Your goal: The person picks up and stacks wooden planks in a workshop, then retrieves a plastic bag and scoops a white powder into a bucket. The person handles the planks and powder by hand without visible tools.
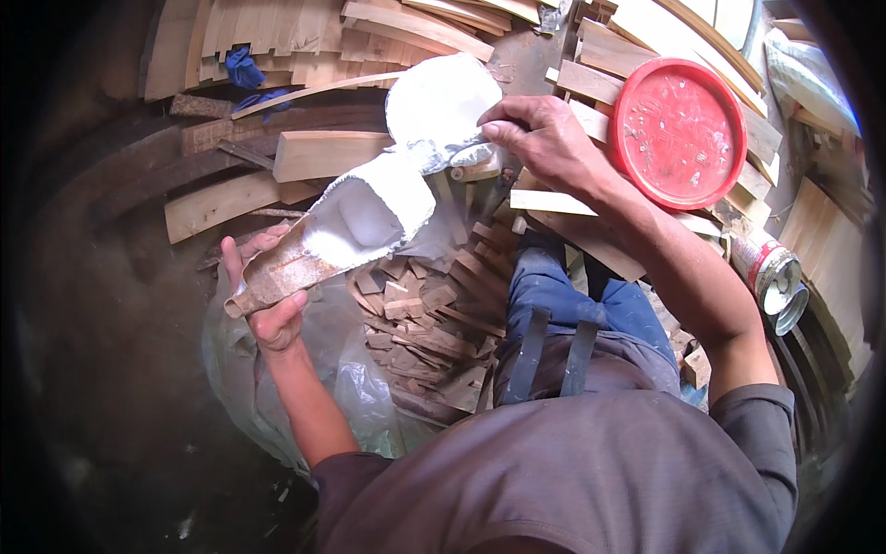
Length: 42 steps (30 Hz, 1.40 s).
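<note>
My left hand (268,295) grips the lower end of a rusty, flat metal piece (281,270). A white cloth (378,208) is wrapped around its upper end. That cloth stretches up and to the right, where my right hand (540,138) pinches its far end (438,102) between thumb and fingers. Both hands hold the cloth taut above a pile of small wood offcuts (434,323).
A clear plastic bag (323,369) lies under the offcuts. Wooden planks (323,152) are stacked at the back and right. A round red lid (678,129) rests on planks at the right, with a tin can (771,272) below it. Blue rags (245,69) lie at the back left.
</note>
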Each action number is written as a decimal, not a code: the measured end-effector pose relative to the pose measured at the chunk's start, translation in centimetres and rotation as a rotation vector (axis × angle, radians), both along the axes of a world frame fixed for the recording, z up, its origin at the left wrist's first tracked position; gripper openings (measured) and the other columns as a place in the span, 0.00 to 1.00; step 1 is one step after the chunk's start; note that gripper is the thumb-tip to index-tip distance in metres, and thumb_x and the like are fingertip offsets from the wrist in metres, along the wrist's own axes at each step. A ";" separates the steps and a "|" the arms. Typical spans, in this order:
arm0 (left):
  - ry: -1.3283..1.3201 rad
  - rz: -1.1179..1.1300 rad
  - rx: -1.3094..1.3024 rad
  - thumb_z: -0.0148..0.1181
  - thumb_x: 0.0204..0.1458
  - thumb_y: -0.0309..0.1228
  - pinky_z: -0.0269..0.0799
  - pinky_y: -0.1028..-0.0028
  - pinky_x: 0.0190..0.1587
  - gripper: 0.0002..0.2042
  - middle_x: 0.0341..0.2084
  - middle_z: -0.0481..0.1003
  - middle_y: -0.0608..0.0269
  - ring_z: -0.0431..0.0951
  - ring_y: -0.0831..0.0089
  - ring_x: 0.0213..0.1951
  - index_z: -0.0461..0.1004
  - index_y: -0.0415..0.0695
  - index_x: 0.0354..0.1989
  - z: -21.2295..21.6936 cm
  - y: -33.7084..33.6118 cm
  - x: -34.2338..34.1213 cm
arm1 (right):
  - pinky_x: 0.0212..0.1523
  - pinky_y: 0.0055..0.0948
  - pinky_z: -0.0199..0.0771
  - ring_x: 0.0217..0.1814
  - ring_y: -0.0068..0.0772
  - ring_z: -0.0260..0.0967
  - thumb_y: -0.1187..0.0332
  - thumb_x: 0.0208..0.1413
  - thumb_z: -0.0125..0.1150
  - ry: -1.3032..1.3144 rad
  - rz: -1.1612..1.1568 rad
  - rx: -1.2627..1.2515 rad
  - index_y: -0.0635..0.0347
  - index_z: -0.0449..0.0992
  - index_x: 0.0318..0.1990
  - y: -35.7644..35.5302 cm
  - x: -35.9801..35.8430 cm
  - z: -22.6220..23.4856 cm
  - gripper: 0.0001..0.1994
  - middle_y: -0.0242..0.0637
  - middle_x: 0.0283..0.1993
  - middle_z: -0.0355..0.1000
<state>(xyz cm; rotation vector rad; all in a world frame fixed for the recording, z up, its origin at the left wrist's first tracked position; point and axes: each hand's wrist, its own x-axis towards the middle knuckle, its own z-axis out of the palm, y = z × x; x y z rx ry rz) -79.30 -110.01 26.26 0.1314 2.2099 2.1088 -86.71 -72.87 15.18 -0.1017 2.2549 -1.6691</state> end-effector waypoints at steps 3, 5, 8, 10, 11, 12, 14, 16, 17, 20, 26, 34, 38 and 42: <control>-0.040 0.071 -0.039 0.60 0.28 0.19 0.60 0.51 0.66 0.52 0.51 0.71 0.56 0.67 0.52 0.60 0.54 0.52 0.73 0.2 0.9 -0.1 | 0.39 0.35 0.76 0.34 0.39 0.77 0.67 0.58 0.61 0.057 0.032 -0.010 0.64 0.82 0.40 -0.6 0.0 1.0 0.09 0.44 0.32 0.79; -0.030 0.065 -0.071 0.60 0.27 0.19 0.62 0.52 0.65 0.52 0.51 0.71 0.56 0.68 0.53 0.59 0.54 0.51 0.73 0.2 1.6 -0.3 | 0.39 0.37 0.76 0.34 0.43 0.78 0.68 0.58 0.61 0.057 0.040 -0.015 0.63 0.83 0.38 -0.6 0.0 1.2 0.09 0.46 0.31 0.79; -0.007 0.058 -0.131 0.59 0.27 0.18 0.64 0.54 0.63 0.52 0.51 0.71 0.56 0.69 0.54 0.58 0.54 0.49 0.73 -0.4 2.1 -0.6 | 0.39 0.37 0.76 0.34 0.42 0.78 0.68 0.58 0.62 0.037 0.070 -0.004 0.62 0.83 0.39 -0.7 -0.1 1.2 0.08 0.46 0.32 0.79; -0.010 0.082 -0.179 0.58 0.27 0.16 0.67 0.56 0.62 0.52 0.51 0.71 0.55 0.71 0.55 0.57 0.54 0.47 0.73 -0.6 2.6 -0.7 | 0.39 0.37 0.77 0.34 0.42 0.78 0.68 0.58 0.62 -0.011 0.117 0.011 0.62 0.83 0.39 -0.8 -0.3 1.7 0.08 0.47 0.32 0.79; -0.020 0.078 -0.205 0.58 0.27 0.16 0.66 0.56 0.62 0.52 0.51 0.71 0.55 0.71 0.55 0.57 0.54 0.48 0.73 -0.8 2.8 -0.8 | 0.37 0.34 0.75 0.32 0.36 0.76 0.70 0.58 0.62 -0.045 0.128 -0.024 0.64 0.82 0.40 -1.0 -0.3 1.6 0.08 0.44 0.30 0.78; -0.031 0.075 -0.231 0.58 0.28 0.15 0.65 0.56 0.63 0.52 0.51 0.71 0.55 0.70 0.56 0.58 0.53 0.49 0.73 -1.0 2.8 -0.9 | 0.35 0.31 0.73 0.31 0.30 0.73 0.71 0.59 0.62 -0.078 0.141 -0.058 0.66 0.82 0.40 -1.2 -0.3 1.4 0.08 0.41 0.29 0.77; -0.034 0.051 -0.284 0.57 0.29 0.13 0.65 0.59 0.64 0.51 0.51 0.71 0.55 0.71 0.58 0.57 0.53 0.47 0.73 -1.4 2.8 -1.0 | 0.32 0.27 0.71 0.30 0.23 0.70 0.71 0.60 0.62 -0.141 0.174 -0.107 0.68 0.81 0.40 -1.8 -0.2 1.1 0.08 0.38 0.28 0.76; -0.050 0.049 -0.285 0.59 0.29 0.14 0.65 0.59 0.64 0.51 0.50 0.72 0.55 0.72 0.58 0.57 0.53 0.46 0.73 -2.0 3.2 -1.2 | 0.32 0.27 0.71 0.30 0.21 0.70 0.70 0.61 0.62 -0.199 0.216 -0.135 0.68 0.81 0.41 -2.6 0.0 0.6 0.09 0.37 0.28 0.77; -0.060 0.047 -0.289 0.59 0.29 0.14 0.65 0.60 0.64 0.51 0.50 0.72 0.55 0.72 0.59 0.57 0.52 0.45 0.73 -2.2 3.3 -1.4 | 0.33 0.27 0.71 0.31 0.21 0.70 0.69 0.61 0.62 -0.339 0.188 -0.270 0.67 0.81 0.42 -3.4 0.5 0.5 0.09 0.37 0.30 0.77; -0.026 0.043 -0.298 0.62 0.29 0.13 0.67 0.62 0.62 0.51 0.49 0.73 0.56 0.73 0.60 0.56 0.53 0.42 0.72 -3.1 3.2 -1.6 | 0.36 0.29 0.74 0.32 0.27 0.72 0.71 0.59 0.63 -0.099 0.232 -0.192 0.63 0.81 0.43 -4.7 1.4 1.0 0.08 0.41 0.30 0.77; -0.012 0.058 -0.208 0.62 0.28 0.14 0.68 0.61 0.61 0.52 0.49 0.73 0.53 0.74 0.59 0.54 0.52 0.42 0.73 -3.1 2.5 -1.8 | 0.35 0.37 0.74 0.35 0.42 0.70 0.77 0.48 0.61 0.621 0.231 0.013 0.56 0.80 0.50 -3.0 3.2 1.0 0.19 0.40 0.34 0.68; -0.073 0.035 -0.284 0.60 0.26 0.15 0.66 0.59 0.62 0.53 0.49 0.73 0.53 0.72 0.57 0.56 0.51 0.42 0.73 -2.4 3.6 -2.2 | 0.35 0.36 0.69 0.38 0.40 0.65 0.74 0.39 0.62 0.816 0.365 0.253 0.52 0.76 0.57 1.3 3.4 -1.0 0.30 0.38 0.38 0.64; -0.100 0.054 -0.293 0.59 0.26 0.16 0.65 0.57 0.64 0.53 0.50 0.72 0.52 0.71 0.55 0.58 0.50 0.42 0.73 -2.3 4.0 -2.5 | 0.42 0.36 0.72 0.42 0.41 0.67 0.70 0.44 0.60 0.776 0.339 0.383 0.56 0.78 0.51 4.0 4.0 -1.2 0.21 0.41 0.40 0.64; -0.087 0.036 -0.149 0.59 0.26 0.20 0.62 0.53 0.65 0.53 0.51 0.71 0.54 0.69 0.52 0.59 0.50 0.45 0.73 -1.2 5.0 -2.5 | 0.34 0.40 0.75 0.34 0.47 0.73 0.78 0.53 0.56 0.316 -0.029 0.257 0.59 0.80 0.44 7.0 5.3 0.2 0.12 0.42 0.32 0.71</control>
